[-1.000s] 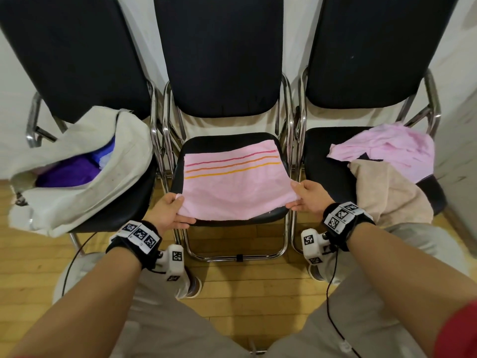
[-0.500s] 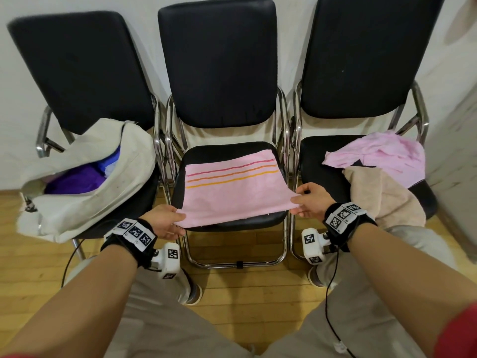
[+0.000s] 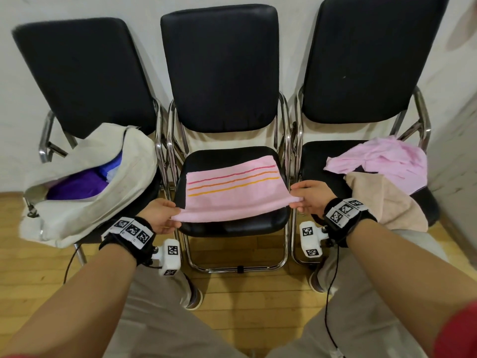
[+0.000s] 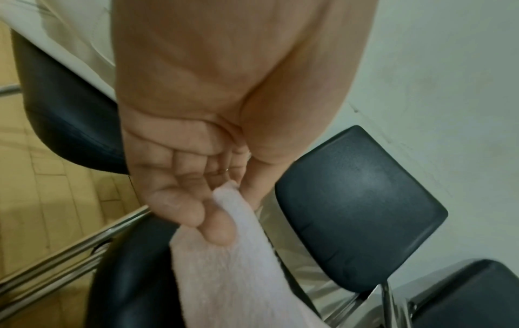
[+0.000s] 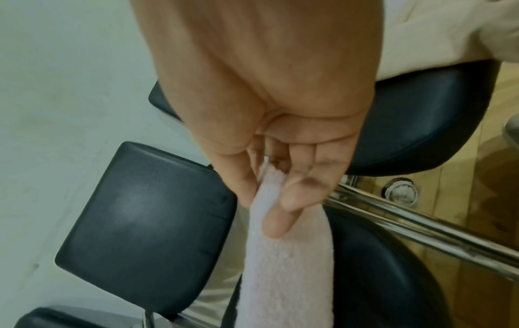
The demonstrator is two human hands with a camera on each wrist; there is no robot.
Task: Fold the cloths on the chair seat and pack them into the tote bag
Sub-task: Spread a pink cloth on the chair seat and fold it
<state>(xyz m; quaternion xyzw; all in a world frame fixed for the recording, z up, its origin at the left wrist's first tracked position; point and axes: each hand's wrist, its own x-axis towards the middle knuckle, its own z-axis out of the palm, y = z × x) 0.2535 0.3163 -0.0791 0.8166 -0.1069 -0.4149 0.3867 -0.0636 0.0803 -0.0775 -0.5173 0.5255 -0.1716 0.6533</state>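
Observation:
A pink towel (image 3: 232,195) with red, orange and yellow stripes lies on the middle chair seat (image 3: 232,227). My left hand (image 3: 165,215) pinches its near left corner, and my right hand (image 3: 307,197) pinches its near right corner. Both corners are lifted a little off the seat. The left wrist view shows thumb and fingers closed on the towel (image 4: 233,255); the right wrist view shows the same pinch on the towel (image 5: 286,255). A cream tote bag (image 3: 85,192) lies open on the left chair with purple and blue cloths (image 3: 80,187) inside.
On the right chair seat lie a crumpled pink cloth (image 3: 387,161) and a beige cloth (image 3: 387,200). Three black chairs with chrome frames stand side by side against a white wall. A wooden floor and my knees are below.
Both hands have lifted the towel's near corners and pulled the near edge slightly up and apart. The head view has tilted up, showing more of the chair backs.

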